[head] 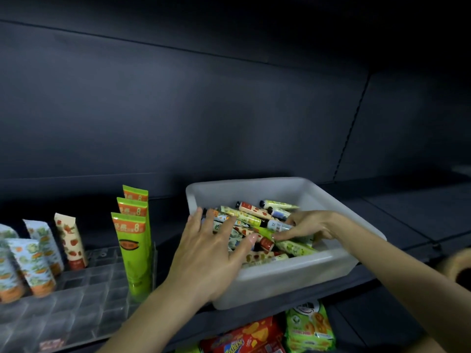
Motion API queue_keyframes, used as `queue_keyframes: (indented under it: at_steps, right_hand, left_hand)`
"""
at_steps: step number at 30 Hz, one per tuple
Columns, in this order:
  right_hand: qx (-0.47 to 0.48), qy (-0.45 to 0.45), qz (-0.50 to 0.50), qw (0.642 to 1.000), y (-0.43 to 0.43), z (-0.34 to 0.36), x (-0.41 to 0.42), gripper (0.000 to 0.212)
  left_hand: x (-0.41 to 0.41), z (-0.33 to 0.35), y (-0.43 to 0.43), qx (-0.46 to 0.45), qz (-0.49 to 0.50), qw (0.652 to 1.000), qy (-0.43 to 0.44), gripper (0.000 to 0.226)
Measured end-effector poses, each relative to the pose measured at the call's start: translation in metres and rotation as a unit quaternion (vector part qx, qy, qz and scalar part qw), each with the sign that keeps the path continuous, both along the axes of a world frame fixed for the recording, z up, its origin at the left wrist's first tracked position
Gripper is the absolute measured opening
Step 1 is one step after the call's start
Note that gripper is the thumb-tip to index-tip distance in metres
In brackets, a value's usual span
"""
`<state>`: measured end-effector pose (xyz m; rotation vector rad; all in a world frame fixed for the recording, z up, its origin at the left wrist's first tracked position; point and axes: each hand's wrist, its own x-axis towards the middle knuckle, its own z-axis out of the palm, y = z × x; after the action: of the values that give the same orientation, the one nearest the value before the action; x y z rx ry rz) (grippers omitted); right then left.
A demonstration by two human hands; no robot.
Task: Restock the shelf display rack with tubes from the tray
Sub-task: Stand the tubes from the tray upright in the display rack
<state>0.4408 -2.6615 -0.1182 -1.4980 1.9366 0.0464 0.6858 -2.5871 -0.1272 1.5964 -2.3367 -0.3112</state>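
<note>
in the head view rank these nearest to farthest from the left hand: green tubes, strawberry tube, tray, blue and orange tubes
1. tray, directly under the left hand
2. green tubes, just left of the hand, at the rack's right edge
3. strawberry tube, further left
4. blue and orange tubes, far left

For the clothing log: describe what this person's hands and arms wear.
The left hand and right hand are bare: no gloves, rings or watch show. The left forearm and right forearm are bare too, no sleeves in view. Nails look plain.
</note>
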Motion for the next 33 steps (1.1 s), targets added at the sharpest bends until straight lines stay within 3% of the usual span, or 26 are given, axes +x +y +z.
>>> queue_keyframes:
  at_steps: [4,9,13,18,21,26,30,31,33]
  right_hand:
    - [-0.014,0.006,-0.003,1.0,-0.0001,-0.0014,-0.0024,0.108]
    - [-0.101,0.053,0.045,0.992,0.0024,-0.0039,-0.0032,0.068]
    - [-0.112,0.079,0.063,0.989,0.0015,-0.005,-0.0014,0.069]
    - [-0.113,0.088,0.062,0.988,-0.002,-0.0077,-0.0009,0.055]
    - [-0.089,0.061,0.066,0.992,-0.0014,-0.0076,0.0002,0.063]
    - [-0.029,0.022,0.042,0.998,-0.0006,-0.0103,-0.0002,0.057]
    - [-0.009,-0.042,-0.021,0.999,-0.0017,-0.005,-0.003,0.078]
    - [-0.011,-0.071,-0.038,0.997,-0.0019,-0.0039,-0.0046,0.078]
    - [-0.012,-0.147,-0.073,0.986,-0.0008,-0.0008,-0.0061,0.056]
  left_hand:
    - [-0.001,0.0007,-0.0005,-0.003,0.002,1.0,-0.007,0.084]
    - [-0.0006,0.0016,-0.0008,-0.005,0.003,1.0,-0.021,0.073]
    - [-0.001,0.0008,-0.0016,0.001,0.002,1.0,-0.013,0.073]
    - [0.0004,-0.0002,-0.0013,0.004,0.003,1.0,-0.003,0.074]
    - [0.0006,-0.0001,-0.0022,0.0,0.003,1.0,-0.001,0.074]
    - [0.0005,0.0001,-0.0016,-0.003,0.004,1.0,0.005,0.073]
    - [0.0004,0.0003,-0.003,-0.007,0.005,1.0,0.004,0.074]
    - [0.0006,0.0001,-0.0032,-0.008,0.006,1.0,0.003,0.074]
    - [0.0011,-0.0002,-0.0033,-0.011,0.006,1.0,0.004,0.074]
